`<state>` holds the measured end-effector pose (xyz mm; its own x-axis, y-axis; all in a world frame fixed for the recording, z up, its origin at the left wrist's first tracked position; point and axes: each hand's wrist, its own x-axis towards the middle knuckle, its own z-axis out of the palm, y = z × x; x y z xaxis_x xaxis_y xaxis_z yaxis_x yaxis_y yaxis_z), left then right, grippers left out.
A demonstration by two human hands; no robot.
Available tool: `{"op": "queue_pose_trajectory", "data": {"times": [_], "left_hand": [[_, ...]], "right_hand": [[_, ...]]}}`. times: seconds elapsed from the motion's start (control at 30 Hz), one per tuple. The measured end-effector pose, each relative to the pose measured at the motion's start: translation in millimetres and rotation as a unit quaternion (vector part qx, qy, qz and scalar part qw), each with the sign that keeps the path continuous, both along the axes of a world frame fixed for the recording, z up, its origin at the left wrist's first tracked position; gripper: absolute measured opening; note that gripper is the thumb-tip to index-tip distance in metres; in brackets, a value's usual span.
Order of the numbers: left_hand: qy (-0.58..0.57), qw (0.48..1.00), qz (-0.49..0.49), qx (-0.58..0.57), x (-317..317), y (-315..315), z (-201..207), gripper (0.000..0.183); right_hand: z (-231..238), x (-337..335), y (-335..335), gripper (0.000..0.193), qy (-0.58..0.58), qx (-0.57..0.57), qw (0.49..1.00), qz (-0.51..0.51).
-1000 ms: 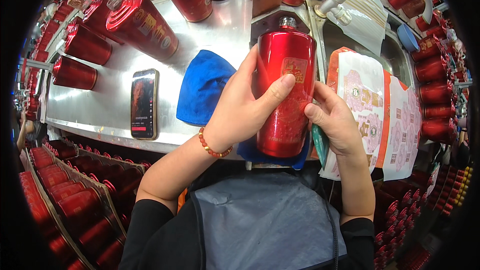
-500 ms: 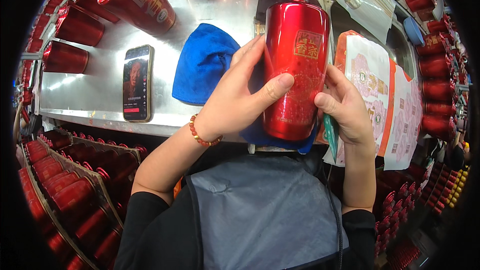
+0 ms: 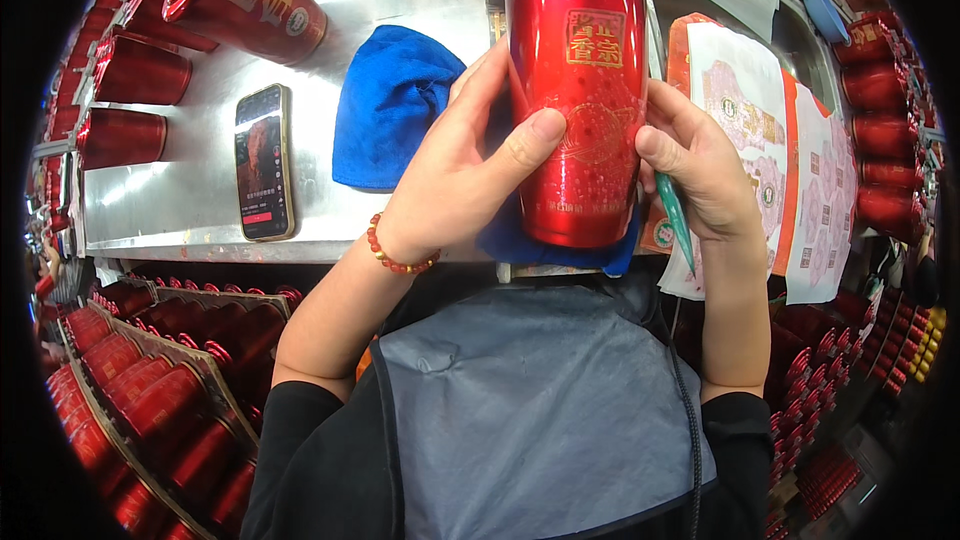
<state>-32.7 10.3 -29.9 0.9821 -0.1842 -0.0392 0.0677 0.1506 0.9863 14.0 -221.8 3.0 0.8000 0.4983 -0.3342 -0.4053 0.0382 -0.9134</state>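
A glossy red bottle [image 3: 578,130] with a gold square emblem and fine gold print leans between my hands, its base toward me. My left hand [image 3: 455,175] grips its left side, thumb across the front and fingers around the side. At the bottle's lower right, my right hand [image 3: 712,170] rests its curled fingers and thumb against the side. A green pointed tool [image 3: 676,225] sticks down out of that hand, its upper end hidden by the fingers. Blue cloth [image 3: 625,256] shows beneath the bottle's base.
A folded blue cloth [image 3: 385,120] and a phone [image 3: 263,165] lie on the metal worktop [image 3: 200,205] to the left. Printed sheets [image 3: 735,80] hang over the right side. Red bottles [image 3: 270,0] stand at the far left, and racks of red bottles [image 3: 165,390] fill the space below.
The view has shifted slightly, so the worktop things sit higher and a little left. Both hands keep their hold, and the green tool stays in the right hand.
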Motion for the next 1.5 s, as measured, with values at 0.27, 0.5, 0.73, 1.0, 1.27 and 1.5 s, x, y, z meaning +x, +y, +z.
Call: {"op": "queue_pose_trajectory", "data": {"times": [0.27,0.5,0.73,1.0,1.27,1.5], "left_hand": [[-0.013,0.998,-0.015,-0.062,3.6,-1.6,9.0,0.067],[-0.024,0.998,-0.005,-0.059,3.7,-3.4,6.3,0.063],[-0.035,0.998,-0.005,-0.053,3.8,-3.4,7.0,0.063],[-0.023,0.998,0.003,-0.062,2.9,-5.2,2.3,0.064],[-0.024,0.997,-0.005,-0.076,2.7,-4.9,4.1,0.066],[-0.022,0.998,0.0,-0.05,3.0,-3.0,-1.6,0.072]], "right_hand": [[-5.7,0.1,-4.0,0.066,0.014,0.021,1.0,-0.009],[3.6,-3.6,3.6,0.07,-0.005,0.023,1.0,-0.01],[-0.1,-3.5,1.9,0.072,-0.018,0.022,1.0,-0.007],[-4.2,-2.3,1.8,0.076,-0.014,-0.005,1.0,-0.026],[-2.9,-3.2,1.3,0.068,-0.013,-0.009,0.999,-0.031],[-6.1,-2.8,-0.9,0.067,-0.015,-0.004,0.999,-0.029]]}}
